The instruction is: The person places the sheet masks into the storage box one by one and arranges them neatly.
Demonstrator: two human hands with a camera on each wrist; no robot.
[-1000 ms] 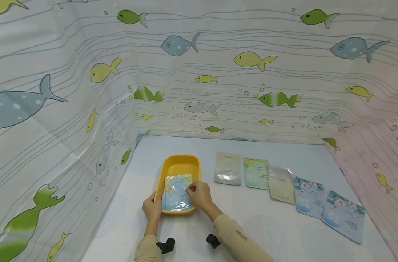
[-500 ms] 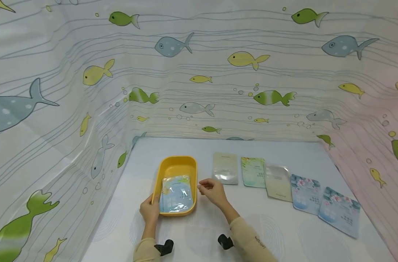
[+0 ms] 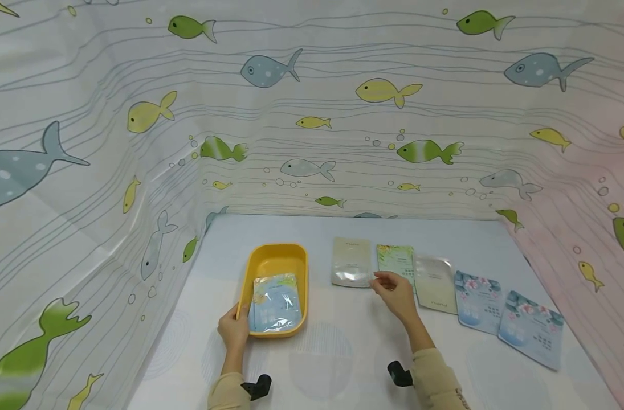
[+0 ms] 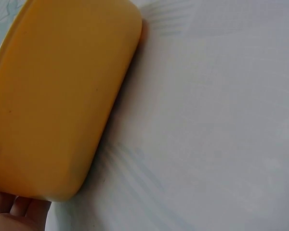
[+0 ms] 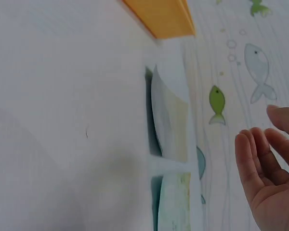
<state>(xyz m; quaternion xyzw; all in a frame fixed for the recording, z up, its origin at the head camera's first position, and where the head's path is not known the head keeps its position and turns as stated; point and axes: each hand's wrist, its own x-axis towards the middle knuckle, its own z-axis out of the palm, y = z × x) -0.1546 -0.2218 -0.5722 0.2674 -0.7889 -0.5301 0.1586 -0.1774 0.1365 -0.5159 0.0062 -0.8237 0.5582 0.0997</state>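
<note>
A yellow tub (image 3: 276,259) stands on the white table, with a blue and yellow sachet (image 3: 274,303) lying inside it. My left hand (image 3: 237,322) holds the tub's near left corner; the left wrist view shows its fingers (image 4: 14,207) against the tub's wall (image 4: 58,96). My right hand (image 3: 384,281) hovers empty, fingers relaxed, over the near edge of a beige sachet (image 3: 351,261) and a green sachet (image 3: 396,259). In the right wrist view the hand (image 5: 267,168) is above the sachets (image 5: 171,115) without touching them.
Further right in the row lie a cream sachet (image 3: 435,282) and two blue floral sachets (image 3: 477,302) (image 3: 529,329). A fish-print curtain (image 3: 312,114) walls the table at the back and both sides.
My right hand let go of the sachet in the tub and moved right, to above the beige and green sachets. The left hand stayed on the tub.
</note>
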